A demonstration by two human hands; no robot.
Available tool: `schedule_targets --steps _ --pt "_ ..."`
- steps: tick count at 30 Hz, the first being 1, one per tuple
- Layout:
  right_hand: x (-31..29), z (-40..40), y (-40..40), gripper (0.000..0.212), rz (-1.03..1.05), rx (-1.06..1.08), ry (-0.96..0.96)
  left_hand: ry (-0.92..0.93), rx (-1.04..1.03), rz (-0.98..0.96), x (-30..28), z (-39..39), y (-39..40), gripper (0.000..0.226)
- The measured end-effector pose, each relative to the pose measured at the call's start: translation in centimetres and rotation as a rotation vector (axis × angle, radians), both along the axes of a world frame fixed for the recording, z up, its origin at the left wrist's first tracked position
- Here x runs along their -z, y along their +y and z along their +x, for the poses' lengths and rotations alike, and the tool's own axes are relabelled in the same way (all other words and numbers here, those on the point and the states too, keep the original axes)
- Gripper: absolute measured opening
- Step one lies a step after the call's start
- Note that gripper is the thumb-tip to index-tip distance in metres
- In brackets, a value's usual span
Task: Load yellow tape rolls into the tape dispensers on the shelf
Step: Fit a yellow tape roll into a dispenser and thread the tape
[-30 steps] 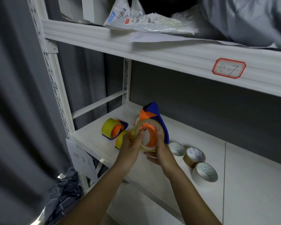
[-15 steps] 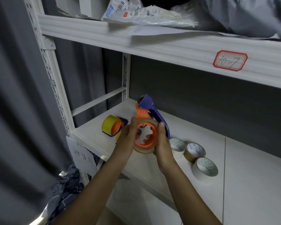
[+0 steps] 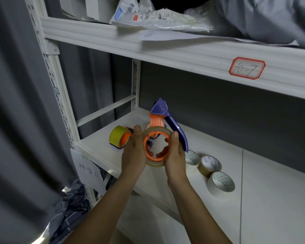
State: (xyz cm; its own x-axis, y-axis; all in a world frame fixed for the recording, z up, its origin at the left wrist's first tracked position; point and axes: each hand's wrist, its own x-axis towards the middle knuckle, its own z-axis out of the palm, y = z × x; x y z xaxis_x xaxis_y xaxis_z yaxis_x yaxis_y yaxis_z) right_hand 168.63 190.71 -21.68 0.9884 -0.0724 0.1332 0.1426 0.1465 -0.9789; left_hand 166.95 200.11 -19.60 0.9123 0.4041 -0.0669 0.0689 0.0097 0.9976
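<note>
Above the shelf (image 3: pixel 102 152), left hand (image 3: pixel 133 155) and right hand (image 3: pixel 176 155) are gripping a tape roll (image 3: pixel 156 162), seating it on the dispenser (image 3: pixel 167 120) hub. Next: probably pressing it fully home.

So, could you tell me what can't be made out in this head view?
- Whether the tape roll is fully seated on the dispenser: left hand and right hand cover its sides.
- Parcel label text: too small.
- Upper-shelf bag: cut off by the frame edge.

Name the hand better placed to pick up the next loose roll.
Right hand: it is nearest the three loose rolls. The left hand, on the far side, could keep holding the tape dispenser.
</note>
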Motion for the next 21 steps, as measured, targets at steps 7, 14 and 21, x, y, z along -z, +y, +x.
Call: schedule_targets --steps 7,14,21 --pt "0.5 0.3 0.1 0.042 -0.043 0.067 -0.03 -0.006 -0.001 -0.045 0.0 0.0 -0.1 0.108" --pt "2.7 2.6 -2.1 0.043 -0.02 -0.084 0.367 0.124 0.344 -0.449 1.8 0.3 1.6 0.036" --pt "2.1 1.2 -2.2 0.043 -0.216 -0.312 0.086 0.031 0.292 -0.327 2.2 -0.2 1.3 0.032"
